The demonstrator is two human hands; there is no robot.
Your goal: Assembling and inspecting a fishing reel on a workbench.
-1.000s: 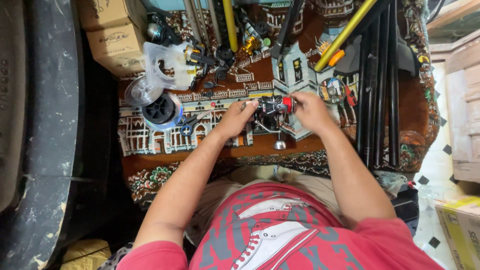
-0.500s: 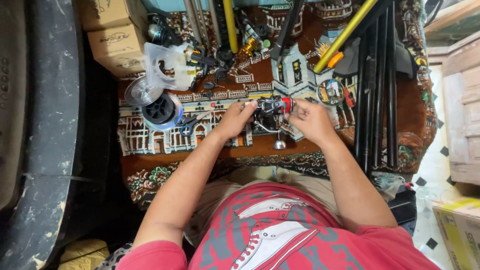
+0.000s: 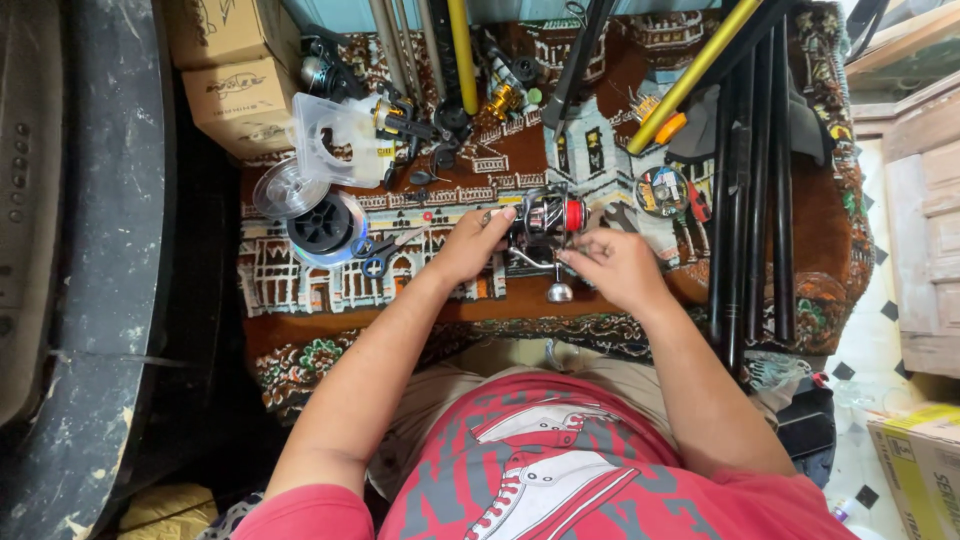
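Fishing reel (image 3: 548, 222) | both hands' grip pinching it | scissors (image 3: 385, 255), line spools (image 3: 322, 225) left

The fishing reel (image 3: 548, 222) is black and silver with a red band. The rug (image 3: 800, 220) beneath is rust brown, woven with pale building motifs and a green floral border. One rod (image 3: 462, 50) is yellow, others (image 3: 750, 170) black. The shirt (image 3: 560, 470) is red with grey-and-white print. The boxes (image 3: 235, 70) are tan.
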